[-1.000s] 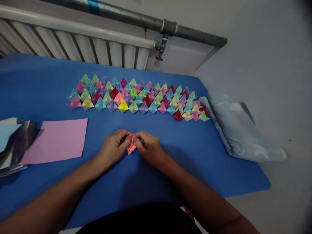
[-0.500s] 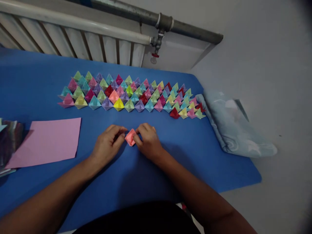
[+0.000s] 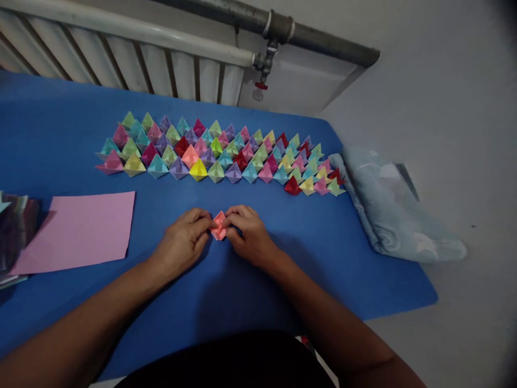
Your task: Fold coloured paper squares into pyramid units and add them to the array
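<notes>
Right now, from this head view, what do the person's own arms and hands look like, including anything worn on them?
The left hand and right hand are bare, with no gloves, rings or watch visible. The left forearm and right forearm show no sleeves or cables. Black clothing shows at the bottom edge, without visible markings.

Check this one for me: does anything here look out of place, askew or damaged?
Nothing looks spilled or damaged. Slightly odd: four paper boats at the front right jut toward the camera, giving the rows a stepped front edge.
</notes>
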Demonstrator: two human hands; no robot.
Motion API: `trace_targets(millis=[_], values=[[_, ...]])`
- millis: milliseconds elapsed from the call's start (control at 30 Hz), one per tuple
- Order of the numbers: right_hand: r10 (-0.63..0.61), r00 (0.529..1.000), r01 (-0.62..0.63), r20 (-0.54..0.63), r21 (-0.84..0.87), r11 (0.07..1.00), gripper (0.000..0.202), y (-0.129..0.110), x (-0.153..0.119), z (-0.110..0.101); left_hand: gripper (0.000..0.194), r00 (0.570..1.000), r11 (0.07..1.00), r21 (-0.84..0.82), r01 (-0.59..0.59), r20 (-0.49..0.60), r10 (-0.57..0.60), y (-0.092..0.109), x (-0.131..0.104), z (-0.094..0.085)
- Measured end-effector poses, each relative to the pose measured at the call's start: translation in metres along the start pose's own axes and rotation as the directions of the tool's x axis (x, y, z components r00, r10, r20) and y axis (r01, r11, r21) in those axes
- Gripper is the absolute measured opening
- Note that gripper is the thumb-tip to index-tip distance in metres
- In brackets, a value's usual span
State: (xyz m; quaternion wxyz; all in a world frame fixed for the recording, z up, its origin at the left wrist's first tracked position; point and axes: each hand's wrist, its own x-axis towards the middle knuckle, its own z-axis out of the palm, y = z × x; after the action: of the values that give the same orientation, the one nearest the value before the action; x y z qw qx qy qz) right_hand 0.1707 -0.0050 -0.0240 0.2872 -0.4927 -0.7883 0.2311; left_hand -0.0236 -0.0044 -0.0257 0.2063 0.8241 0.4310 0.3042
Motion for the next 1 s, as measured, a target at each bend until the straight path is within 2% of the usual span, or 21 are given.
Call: trace_targets(millis=[133,267,467,600,700,867,1000], values=[[-0.019,0.995,0.028,0.093,-0.098,0.995,0.026,-0.001,-0.001,-0.004,0.037,0.998,0.995,0.085,-0.045,0.043,0.041,-0.005,-0.002,0.002],[-0.048,0.987,0.077,0.156,-0.18,0.981,0.028,-0.003,0.0,-0.007,0.031,0.989,0.983,0.148,-0.106,0.115,0.089,-0.004,-0.001,0.0],[-0.046,0.993,0.059,0.113,-0.119,0.991,0.027,0.001,-0.001,-0.007,0.021,0.988,0.996,0.04,-0.074,0.137,0.068,0.0,-0.001,-0.008],[-0.058,0.992,0.066,0.111,-0.068,0.996,0.019,-0.001,-0.002,-0.009,0.016,0.99,0.998,0.027,-0.051,0.136,0.047,0.001,-0.001,-0.009],[-0.032,0.993,0.043,0.117,-0.093,0.995,0.016,-0.005,-0.002,-0.011,0.014,0.99,0.998,0.027,-0.05,0.136,0.046,0.002,-0.001,-0.008],[-0.011,0.986,0.04,0.166,-0.17,0.985,0.017,-0.011,-0.003,-0.013,0.024,0.995,0.999,0.024,-0.041,0.093,0.039,0.0,-0.004,-0.003],[-0.019,0.988,0.051,0.152,-0.207,0.977,0.019,-0.008,-0.004,-0.012,0.033,0.995,0.999,0.016,-0.036,0.094,0.034,-0.01,-0.006,0.002]])
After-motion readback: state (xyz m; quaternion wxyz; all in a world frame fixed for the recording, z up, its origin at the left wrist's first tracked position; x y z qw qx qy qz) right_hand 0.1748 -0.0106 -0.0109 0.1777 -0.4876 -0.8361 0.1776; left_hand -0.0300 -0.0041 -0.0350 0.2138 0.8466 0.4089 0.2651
